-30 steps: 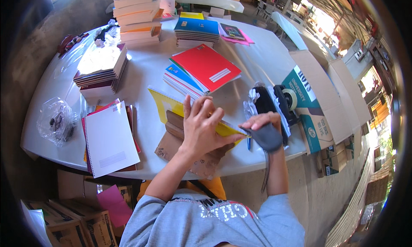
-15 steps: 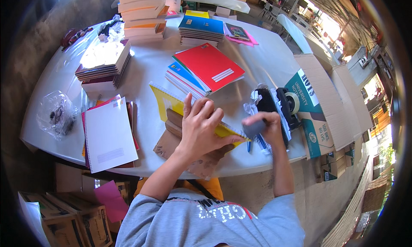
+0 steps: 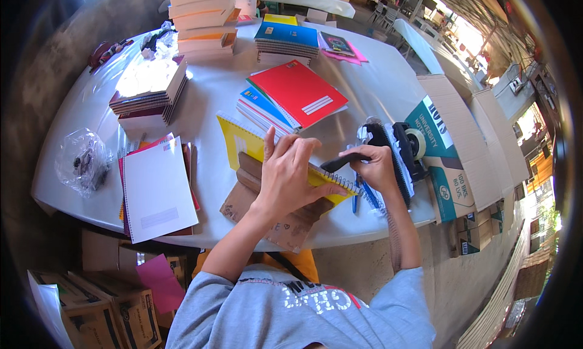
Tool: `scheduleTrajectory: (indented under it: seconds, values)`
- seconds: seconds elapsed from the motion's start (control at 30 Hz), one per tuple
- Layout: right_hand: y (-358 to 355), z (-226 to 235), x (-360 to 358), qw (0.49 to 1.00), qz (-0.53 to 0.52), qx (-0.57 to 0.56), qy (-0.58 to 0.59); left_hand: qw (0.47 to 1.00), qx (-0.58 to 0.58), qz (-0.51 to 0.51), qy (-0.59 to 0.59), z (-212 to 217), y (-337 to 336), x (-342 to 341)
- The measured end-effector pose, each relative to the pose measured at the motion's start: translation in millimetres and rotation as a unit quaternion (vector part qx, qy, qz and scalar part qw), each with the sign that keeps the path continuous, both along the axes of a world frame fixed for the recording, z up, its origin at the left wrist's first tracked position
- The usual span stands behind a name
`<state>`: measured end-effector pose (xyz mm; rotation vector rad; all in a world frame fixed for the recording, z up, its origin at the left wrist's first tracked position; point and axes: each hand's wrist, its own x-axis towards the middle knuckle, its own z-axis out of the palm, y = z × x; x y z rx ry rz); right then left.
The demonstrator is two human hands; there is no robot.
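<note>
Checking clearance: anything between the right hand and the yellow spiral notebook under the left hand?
Nothing visible. The right hand, gripping a dark tool, sits just beside the yellow spiral notebook, which the left hand presses flat. Blue pens lie below the right hand, off that line.

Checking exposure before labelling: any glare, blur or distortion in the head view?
Head view: sunlight blows out the stack of notebooks at upper left; the white table is bright but readable; fisheye bends the table edge and darkens the rim; left hand and right hand look sharp.
</note>
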<state>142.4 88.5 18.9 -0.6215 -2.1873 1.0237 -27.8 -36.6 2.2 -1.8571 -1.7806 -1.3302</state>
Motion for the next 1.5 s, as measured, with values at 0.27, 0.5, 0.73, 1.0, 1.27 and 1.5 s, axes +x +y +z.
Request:
scheduleTrajectory:
  seconds: [0.27,0.5,0.73,1.0,1.27,1.5]
  values:
    - [3,5,-21,0.999,-0.042,0.007,0.01,0.999,0.005,-0.023,-0.038,7,0,-4]
    - [2,6,-28,0.995,-0.087,0.039,-0.035,0.994,-0.009,0.104,0.032,9,-1,-29]
    - [-1,1,-45,0.993,0.002,-0.089,0.077,0.997,0.001,0.079,0.008,-8,4,-74]
    - [-6,26,-65,0.997,0.029,0.059,0.035,0.997,-0.005,0.076,-0.013,-1,3,-76]
    - [-15,30,-81,0.984,0.147,0.022,0.098,0.996,0.026,0.078,-0.025,-11,2,-83]
    - [-7,21,-105,0.979,0.153,0.085,0.108,0.993,0.042,0.099,-0.054,-14,4,-97]
